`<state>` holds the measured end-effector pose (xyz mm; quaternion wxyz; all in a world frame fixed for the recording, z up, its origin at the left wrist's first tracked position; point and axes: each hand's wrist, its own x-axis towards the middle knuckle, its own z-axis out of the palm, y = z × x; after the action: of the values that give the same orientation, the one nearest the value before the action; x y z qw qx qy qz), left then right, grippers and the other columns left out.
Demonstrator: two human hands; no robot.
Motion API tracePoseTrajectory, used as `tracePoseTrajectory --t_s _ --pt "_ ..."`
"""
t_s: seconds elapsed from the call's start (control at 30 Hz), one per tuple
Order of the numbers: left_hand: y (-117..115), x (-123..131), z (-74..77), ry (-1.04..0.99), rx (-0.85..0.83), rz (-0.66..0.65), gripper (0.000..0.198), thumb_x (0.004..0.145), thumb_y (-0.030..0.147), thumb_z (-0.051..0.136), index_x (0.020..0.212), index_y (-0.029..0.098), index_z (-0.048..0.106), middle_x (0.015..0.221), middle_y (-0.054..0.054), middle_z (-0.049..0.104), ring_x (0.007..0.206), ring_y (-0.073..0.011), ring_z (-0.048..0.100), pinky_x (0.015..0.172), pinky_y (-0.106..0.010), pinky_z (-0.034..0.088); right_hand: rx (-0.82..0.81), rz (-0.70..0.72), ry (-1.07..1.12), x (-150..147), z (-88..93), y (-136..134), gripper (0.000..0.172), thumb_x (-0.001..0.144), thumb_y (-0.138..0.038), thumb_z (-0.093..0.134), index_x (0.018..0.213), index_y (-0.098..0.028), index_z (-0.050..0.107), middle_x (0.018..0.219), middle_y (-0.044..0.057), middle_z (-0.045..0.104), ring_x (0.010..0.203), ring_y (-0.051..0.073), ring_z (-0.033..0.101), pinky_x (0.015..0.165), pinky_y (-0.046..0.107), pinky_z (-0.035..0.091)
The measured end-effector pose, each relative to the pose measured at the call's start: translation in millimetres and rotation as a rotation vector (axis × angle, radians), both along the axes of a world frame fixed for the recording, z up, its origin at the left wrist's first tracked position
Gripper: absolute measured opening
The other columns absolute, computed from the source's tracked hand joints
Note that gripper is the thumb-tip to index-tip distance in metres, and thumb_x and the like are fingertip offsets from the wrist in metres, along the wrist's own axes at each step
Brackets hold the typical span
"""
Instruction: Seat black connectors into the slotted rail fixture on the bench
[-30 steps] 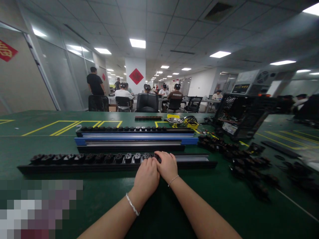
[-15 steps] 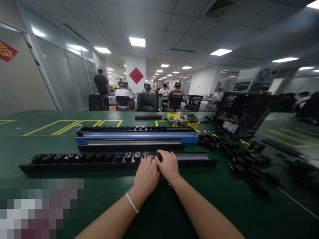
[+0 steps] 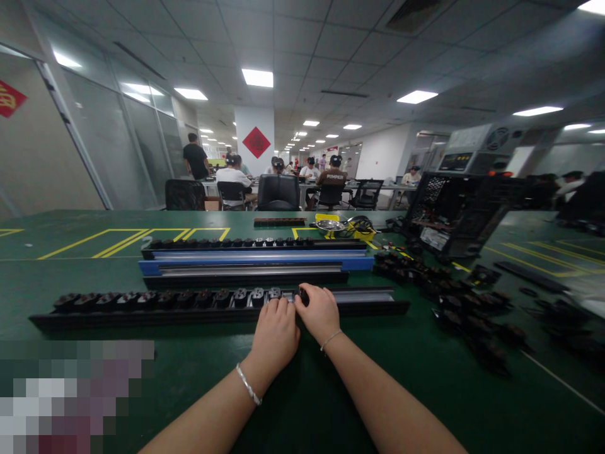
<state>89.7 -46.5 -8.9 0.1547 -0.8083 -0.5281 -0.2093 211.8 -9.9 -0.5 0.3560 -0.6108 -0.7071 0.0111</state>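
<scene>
- While a silver band (image 3: pixel 248 384) circles the left wrist and a thin chain (image 3: pixel 331 340) circles the right one, both arms reach over a green table (image 3: pixel 198 366).
- The left hand (image 3: pixel 276 331) is curled, with its fingers at the front edge of a long black rail (image 3: pixel 142 320); I cannot tell if it has hold of anything.
- The right hand (image 3: pixel 321 315), just beside it, is nearly closed, pinching a small black piece (image 3: pixel 303 295) between thumb and finger, at the rail.
- Round black blocks (image 3: pixel 184 298) sit along the rail, left of the hands.
- Behind it lie another black rail (image 3: pixel 236 280), a blue bar (image 3: pixel 362 260) and a second row of blocks (image 3: pixel 227 244).
- To the right is a messy heap of black parts (image 3: pixel 472 307).
- Farther back are a shiny bowl (image 3: pixel 329 225) and an open computer case (image 3: pixel 463 221).
- Far off, people (image 3: pixel 231 173) sit near a white post (image 3: pixel 262 118).
</scene>
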Motion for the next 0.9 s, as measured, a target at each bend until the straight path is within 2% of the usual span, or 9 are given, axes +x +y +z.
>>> tracePoseTrajectory --t_s 0.4,0.67,0.9 --pt "0.6 0.2 0.4 -0.005 -0.026 -0.007 0.025 0.08 0.016 0.047 0.103 0.015 0.057 0.095 -0.008 0.058 0.093 -0.0233 0.049 0.082 -0.038 0.04 0.026 -0.021 -0.042 -0.5 -0.2 0.3 0.029 0.082 -0.029 0.047 0.102 -0.021 0.066 0.104 0.006 0.069 0.098 0.019 0.06 0.092 0.033 0.038" --pt "-2.5 0.7 3.1 0.008 -0.02 -0.002 0.029 0.079 0.016 0.049 0.107 0.015 0.055 0.097 -0.008 0.057 0.094 -0.0246 0.049 0.084 -0.039 0.04 0.03 -0.019 -0.024 -0.1 1.3 -0.2 0.026 0.081 -0.028 0.047 0.097 -0.02 0.067 0.101 0.006 0.069 0.095 0.02 0.062 0.088 0.031 0.041" --pt "-1.4 1.4 2.0 -0.007 -0.028 -0.005 0.021 0.078 0.017 0.051 0.098 0.018 0.057 0.096 -0.008 0.057 0.094 -0.0239 0.048 0.085 -0.04 0.039 0.009 -0.069 -0.02 3.7 0.6 -0.2 0.026 0.08 -0.027 0.048 0.098 -0.021 0.066 0.097 0.006 0.069 0.091 0.02 0.061 0.085 0.03 0.041"
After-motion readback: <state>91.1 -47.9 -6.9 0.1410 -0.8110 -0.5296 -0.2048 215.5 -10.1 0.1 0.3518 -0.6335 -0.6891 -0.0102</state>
